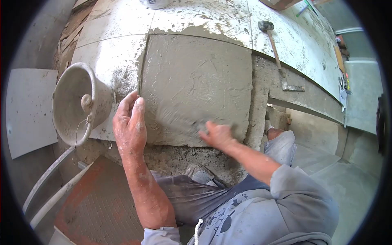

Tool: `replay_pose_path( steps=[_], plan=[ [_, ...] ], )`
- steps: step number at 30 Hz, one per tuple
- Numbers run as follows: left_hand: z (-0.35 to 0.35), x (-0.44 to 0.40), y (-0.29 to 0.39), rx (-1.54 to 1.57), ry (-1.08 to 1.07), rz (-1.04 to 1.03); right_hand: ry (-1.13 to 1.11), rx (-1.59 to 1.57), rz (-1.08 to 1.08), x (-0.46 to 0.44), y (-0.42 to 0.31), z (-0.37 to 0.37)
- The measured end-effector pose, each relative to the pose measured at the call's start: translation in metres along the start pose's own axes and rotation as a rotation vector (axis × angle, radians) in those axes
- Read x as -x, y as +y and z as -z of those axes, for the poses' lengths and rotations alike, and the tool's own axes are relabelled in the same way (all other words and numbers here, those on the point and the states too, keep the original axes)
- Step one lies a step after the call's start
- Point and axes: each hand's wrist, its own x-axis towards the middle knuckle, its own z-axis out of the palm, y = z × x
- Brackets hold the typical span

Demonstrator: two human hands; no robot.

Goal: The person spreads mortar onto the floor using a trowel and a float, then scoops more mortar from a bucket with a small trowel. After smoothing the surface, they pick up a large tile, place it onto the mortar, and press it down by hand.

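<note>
A square slab coated in wet grey mortar lies on the floor in front of me, beside pale tiles. My right hand is low over its near edge, fingers closed around a trowel that is blurred by motion against the mortar. Mortar-stained, my left hand is raised at the slab's near left edge, thumb and fingers pointing up. Its fingers look slightly apart, with nothing seen between them. Immediately left of that hand is a dirty bucket, tipped toward me.
A rubber mallet and a metal-edged tool lie at the upper right. Pale tiles surround the slab's far side. A ridged, mortar-covered tile is at lower left. Right of the slab is an opening beside my leg.
</note>
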Motion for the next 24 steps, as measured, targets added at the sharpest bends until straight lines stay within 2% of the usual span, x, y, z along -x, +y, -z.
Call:
replay_pose_path(
  steps=[1,4,6,11,14,17,20,24],
  plan=[
    [-0.002,-0.001,0.000,0.002,-0.012,-0.005,-0.018,-0.012,0.120,-0.002,-0.010,-0.016],
    [-0.005,-0.002,0.001,-0.010,-0.008,0.008,0.014,-0.018,0.189,-0.031,-0.027,-0.026],
    [-0.005,-0.002,0.002,-0.017,-0.017,0.002,-0.064,-0.020,0.018,-0.062,-0.020,-0.005],
    [-0.008,-0.004,0.000,-0.030,-0.015,0.009,0.054,0.022,-0.414,-0.104,0.072,0.057],
    [-0.010,-0.006,-0.003,-0.040,-0.030,0.011,0.143,0.028,-0.544,-0.087,0.146,0.071],
    [-0.013,-0.006,0.001,-0.052,-0.067,0.022,0.180,-0.036,-0.520,-0.043,0.195,0.053],
    [-0.017,-0.011,0.002,-0.067,-0.083,0.004,0.095,-0.174,-0.528,0.016,0.183,0.024],
    [-0.026,-0.013,0.005,-0.113,-0.092,0.019,-0.069,-0.173,-0.433,0.085,0.122,-0.017]
  ],
)
